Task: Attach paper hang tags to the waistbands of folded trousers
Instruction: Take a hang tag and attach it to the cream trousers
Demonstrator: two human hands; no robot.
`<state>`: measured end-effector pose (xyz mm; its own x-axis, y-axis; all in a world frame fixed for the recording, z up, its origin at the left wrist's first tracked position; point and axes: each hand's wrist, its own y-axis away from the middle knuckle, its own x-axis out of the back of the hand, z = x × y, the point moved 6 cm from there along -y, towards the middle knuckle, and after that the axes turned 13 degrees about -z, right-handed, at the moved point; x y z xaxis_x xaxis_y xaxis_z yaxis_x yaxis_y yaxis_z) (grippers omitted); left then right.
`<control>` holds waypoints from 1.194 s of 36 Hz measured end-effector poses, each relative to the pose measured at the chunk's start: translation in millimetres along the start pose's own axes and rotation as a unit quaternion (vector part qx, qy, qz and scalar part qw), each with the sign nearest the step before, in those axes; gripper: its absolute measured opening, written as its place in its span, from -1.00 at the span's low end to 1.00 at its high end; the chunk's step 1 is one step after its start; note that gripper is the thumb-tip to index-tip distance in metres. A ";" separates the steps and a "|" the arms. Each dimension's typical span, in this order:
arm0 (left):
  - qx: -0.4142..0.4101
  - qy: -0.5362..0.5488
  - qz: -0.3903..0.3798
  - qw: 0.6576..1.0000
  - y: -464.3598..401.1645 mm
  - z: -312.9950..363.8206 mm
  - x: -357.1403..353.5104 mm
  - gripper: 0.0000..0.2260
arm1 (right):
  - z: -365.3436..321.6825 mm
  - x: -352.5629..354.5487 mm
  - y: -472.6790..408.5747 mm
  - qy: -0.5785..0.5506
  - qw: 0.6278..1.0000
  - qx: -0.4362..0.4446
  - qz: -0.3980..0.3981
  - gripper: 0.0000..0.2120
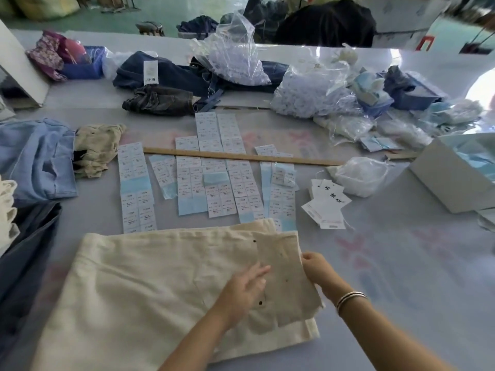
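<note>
The cream trousers [166,285] lie folded on the near desk [401,277]. The left hand [242,289] rests flat, fingers apart, keeping them still. The right hand [316,267] pinches the waistband edge. Hang tags [328,207] wait near, right

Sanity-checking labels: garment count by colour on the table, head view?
Cream: 1, the folded trousers under both hands
Light blue: 1
Khaki: 1, crumpled
Dark blue denim: 1 pile, piece count unclear
Black denim: 1
Total: 5
</note>
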<state>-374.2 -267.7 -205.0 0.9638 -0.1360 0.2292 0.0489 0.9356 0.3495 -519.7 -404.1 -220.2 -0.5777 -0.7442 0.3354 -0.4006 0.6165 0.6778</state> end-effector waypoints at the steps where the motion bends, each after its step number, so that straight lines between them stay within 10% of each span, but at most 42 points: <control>1: 0.026 -0.099 -0.010 0.995 -9.1 -7.6 -4.4 -0.66 | 5.1 8.0 -5.9 0.038 0.999 -0.010 0.002 -0.78; 6: 0.107 -0.351 -0.041 0.929 -44.8 -32.7 -14.3 -0.35 | -18.9 65.2 -22.1 0.142 0.977 0.066 0.147 -0.80; 25: 0.175 -0.365 0.016 0.914 -68.9 -66.7 -3.7 -0.25 | -52.2 103.8 -63.8 0.552 0.790 0.026 0.266 -0.73; 32: 0.162 -0.355 0.023 0.920 -69.2 -63.9 -4.2 -0.25 | -48.5 135.8 -67.7 0.363 0.887 0.049 0.282 -0.79; 39: 0.019 0.010 0.198 0.980 -55.9 -9.2 31.1 -0.80 | -78.8 138.8 -18.2 0.138 0.885 0.220 0.386 -0.85; 43: 0.016 0.465 0.100 0.879 -76.1 14.3 27.4 -0.72 | -105.3 56.7 20.6 0.307 0.798 0.408 0.319 -0.87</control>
<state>-355.2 -347.3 -212.3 0.7503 0.3701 -0.5478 -0.1397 0.8987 0.4158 -485.9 -460.6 -118.3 -0.4915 -0.0419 0.8698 -0.6388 0.6963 -0.3274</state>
